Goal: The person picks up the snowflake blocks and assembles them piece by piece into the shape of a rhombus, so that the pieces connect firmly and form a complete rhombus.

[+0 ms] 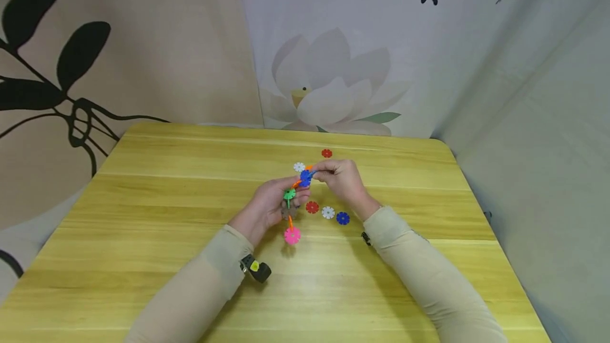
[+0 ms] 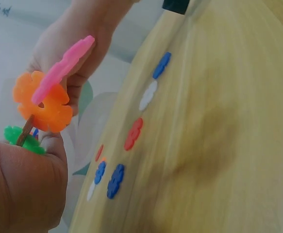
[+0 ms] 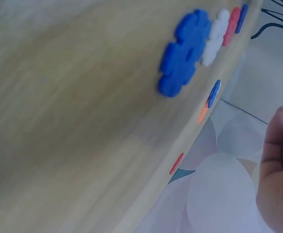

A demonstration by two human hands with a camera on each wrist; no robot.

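Observation:
A chain of notched plastic flower discs hangs over the table, gripped by my left hand (image 1: 267, 204). Its lower end is a pink disc (image 1: 292, 235), joined to an orange disc (image 2: 58, 115). Above these come a brown disc (image 1: 288, 211), a green disc (image 1: 289, 193) and another orange one, partly covered by fingers. At the upper end is a blue disc (image 1: 305, 178). There my right hand (image 1: 347, 180) pinches a thin blue disc, seen edge-on, between thumb and fingers, right at the chain's blue disc.
A red disc (image 1: 312, 207), a white disc (image 1: 328, 212) and a blue disc (image 1: 342, 218) lie in a row below my hands. Farther back lie another white disc (image 1: 298, 167) and another red one (image 1: 326, 153). A curtain (image 1: 190, 41) hangs behind the wooden table (image 1: 167, 173).

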